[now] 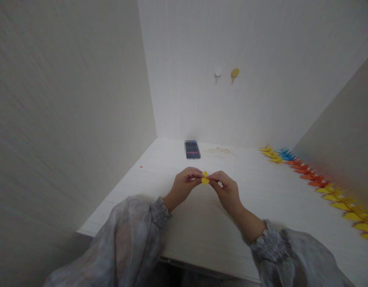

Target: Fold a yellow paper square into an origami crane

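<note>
A small folded piece of yellow paper [205, 180] is held up above the white table, between both hands. My left hand [184, 182] pinches its left side between thumb and fingers; a ring shows on one finger. On the opposite side, my right hand [227, 189] pinches the paper with thumb and forefinger. The fingertips cover parts of the paper, so its exact folded form is hard to make out. Both forearms wear loose grey sleeves with gathered cuffs.
A dark phone [192, 150] lies on the white table [249, 179] near the back wall. Folded paper cranes in yellow [336, 196], blue [286, 154] and orange-red [308, 172] line the right side. Two hooks, white [218, 74] and yellow [235, 73], hang on the wall. A tiny red scrap [141, 167] lies left.
</note>
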`<state>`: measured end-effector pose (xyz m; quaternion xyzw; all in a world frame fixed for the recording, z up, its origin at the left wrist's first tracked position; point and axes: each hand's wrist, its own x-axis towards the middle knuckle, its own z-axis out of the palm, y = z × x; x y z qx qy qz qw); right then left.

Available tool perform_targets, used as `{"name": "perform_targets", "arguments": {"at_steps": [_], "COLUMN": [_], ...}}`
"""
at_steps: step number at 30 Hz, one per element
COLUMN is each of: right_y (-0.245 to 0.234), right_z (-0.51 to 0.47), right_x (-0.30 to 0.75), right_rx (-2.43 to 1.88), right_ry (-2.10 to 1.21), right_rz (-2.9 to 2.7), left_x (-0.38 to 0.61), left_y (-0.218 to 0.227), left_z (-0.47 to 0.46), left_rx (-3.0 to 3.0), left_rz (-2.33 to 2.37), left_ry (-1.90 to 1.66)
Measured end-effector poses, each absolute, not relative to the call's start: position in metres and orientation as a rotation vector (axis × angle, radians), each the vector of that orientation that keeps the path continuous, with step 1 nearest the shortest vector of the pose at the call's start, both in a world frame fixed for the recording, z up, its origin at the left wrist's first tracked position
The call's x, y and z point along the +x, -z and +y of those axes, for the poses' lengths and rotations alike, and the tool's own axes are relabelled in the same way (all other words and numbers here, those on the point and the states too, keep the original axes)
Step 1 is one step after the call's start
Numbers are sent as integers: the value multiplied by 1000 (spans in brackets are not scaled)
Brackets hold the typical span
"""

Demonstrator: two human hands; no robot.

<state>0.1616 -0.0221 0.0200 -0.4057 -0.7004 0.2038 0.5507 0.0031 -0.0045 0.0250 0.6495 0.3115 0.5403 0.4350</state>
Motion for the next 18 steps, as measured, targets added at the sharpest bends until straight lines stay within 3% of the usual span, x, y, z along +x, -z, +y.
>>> {"name": "perform_targets", "arguments": {"at_steps": [18], "right_y": [-24], "right_z": [-24], "right_x": [157], "right_rx": [-768], "right_ry": [-959], "right_rz": [-1445], "left_x": [3], "left_y": [-34], "left_z": [-12], "left_rx": [1619], "left_rz": [736], "left_ry": [-1400]}}
